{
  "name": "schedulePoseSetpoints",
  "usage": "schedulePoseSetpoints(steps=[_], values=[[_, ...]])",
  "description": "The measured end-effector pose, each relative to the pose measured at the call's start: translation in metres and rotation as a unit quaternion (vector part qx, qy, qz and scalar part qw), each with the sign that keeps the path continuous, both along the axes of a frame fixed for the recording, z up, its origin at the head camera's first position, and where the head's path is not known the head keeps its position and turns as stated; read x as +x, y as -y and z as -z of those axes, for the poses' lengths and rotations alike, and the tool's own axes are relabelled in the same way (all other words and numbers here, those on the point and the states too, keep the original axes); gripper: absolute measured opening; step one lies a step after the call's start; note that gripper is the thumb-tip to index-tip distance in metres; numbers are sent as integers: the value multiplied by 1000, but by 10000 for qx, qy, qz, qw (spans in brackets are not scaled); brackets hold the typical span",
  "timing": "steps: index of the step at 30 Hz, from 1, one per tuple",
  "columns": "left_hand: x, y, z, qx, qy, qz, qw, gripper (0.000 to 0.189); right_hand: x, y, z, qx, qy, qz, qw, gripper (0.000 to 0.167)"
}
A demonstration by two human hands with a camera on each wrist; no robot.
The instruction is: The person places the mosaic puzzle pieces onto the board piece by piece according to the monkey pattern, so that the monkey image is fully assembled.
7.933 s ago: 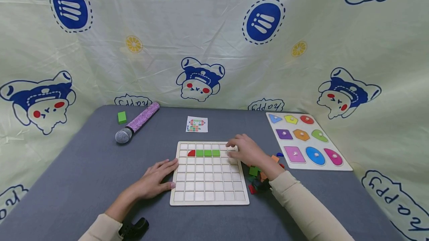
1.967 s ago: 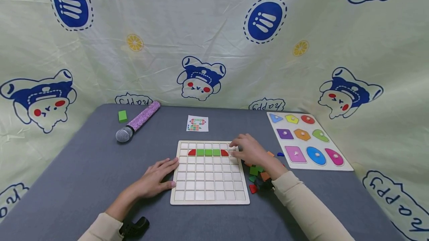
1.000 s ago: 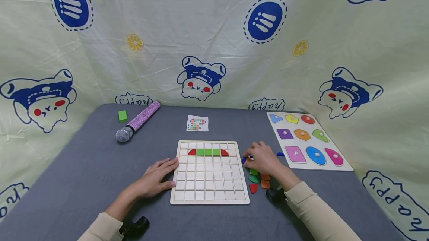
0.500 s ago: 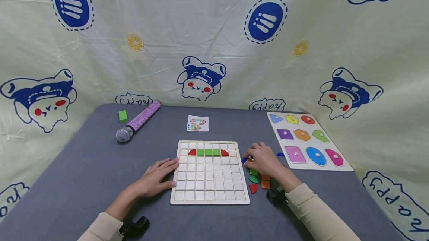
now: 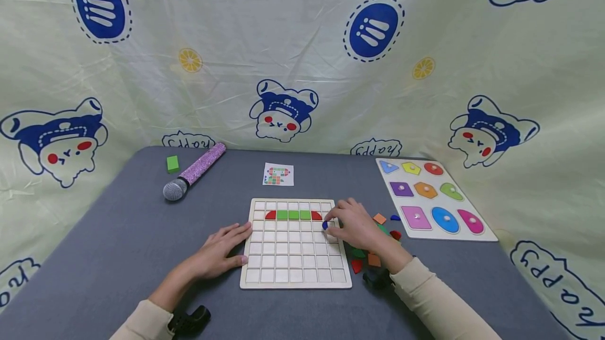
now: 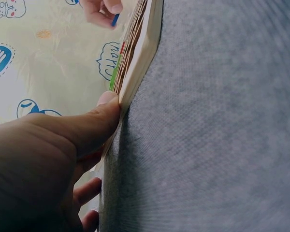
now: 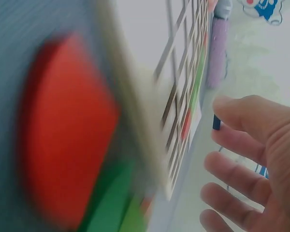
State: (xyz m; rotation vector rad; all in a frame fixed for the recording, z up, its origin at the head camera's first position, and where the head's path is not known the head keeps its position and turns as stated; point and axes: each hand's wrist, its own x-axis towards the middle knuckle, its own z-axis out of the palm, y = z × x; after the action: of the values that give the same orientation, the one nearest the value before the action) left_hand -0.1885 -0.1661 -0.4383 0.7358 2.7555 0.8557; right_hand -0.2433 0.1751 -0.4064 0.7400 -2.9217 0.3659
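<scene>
A pale wooden grid board (image 5: 295,276) lies mid-table. One of its upper rows holds a red quarter-round piece (image 5: 271,215), several green squares (image 5: 294,215) and another red quarter-round piece (image 5: 316,215). My right hand (image 5: 354,224) pinches a small blue piece (image 5: 324,225) between thumb and index finger, above the board's right side; its full shape is partly hidden by the fingers. With fingers straight, my left hand (image 5: 222,253) rests against the board's left edge, and in the left wrist view the thumb (image 6: 106,108) touches that edge.
Loose coloured pieces (image 5: 374,260) lie right of the board, partly under my right forearm. A shape puzzle board (image 5: 416,232) is at the far right. A picture card (image 5: 278,174), a glittery microphone (image 5: 200,167) and a green block (image 5: 173,164) lie toward the back.
A second red quarter-round piece has joined the row since the oldest frame. My right hand went to the loose pieces, took the blue piece and moved left over the board. My left hand stayed.
</scene>
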Motion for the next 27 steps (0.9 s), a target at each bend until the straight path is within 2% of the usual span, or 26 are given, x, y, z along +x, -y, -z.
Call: schedulePoseSetpoints(steps=[7, 14, 22, 27], values=[[1, 1, 0, 52, -99, 30, 9999, 66, -1, 38, -2, -87, 78, -430, 9990, 17], [2, 1, 0, 7, -270, 69, 9996, 65, -5, 73, 0, 96, 37, -876, 9961, 18], [2, 1, 0, 28, -222, 36, 9997, 65, -13, 106, 2, 317, -6, -928, 9952, 18], [2, 1, 0, 51, -285, 47, 9996, 64, -16, 119, 0, 366, 144, -849, 9956, 19]])
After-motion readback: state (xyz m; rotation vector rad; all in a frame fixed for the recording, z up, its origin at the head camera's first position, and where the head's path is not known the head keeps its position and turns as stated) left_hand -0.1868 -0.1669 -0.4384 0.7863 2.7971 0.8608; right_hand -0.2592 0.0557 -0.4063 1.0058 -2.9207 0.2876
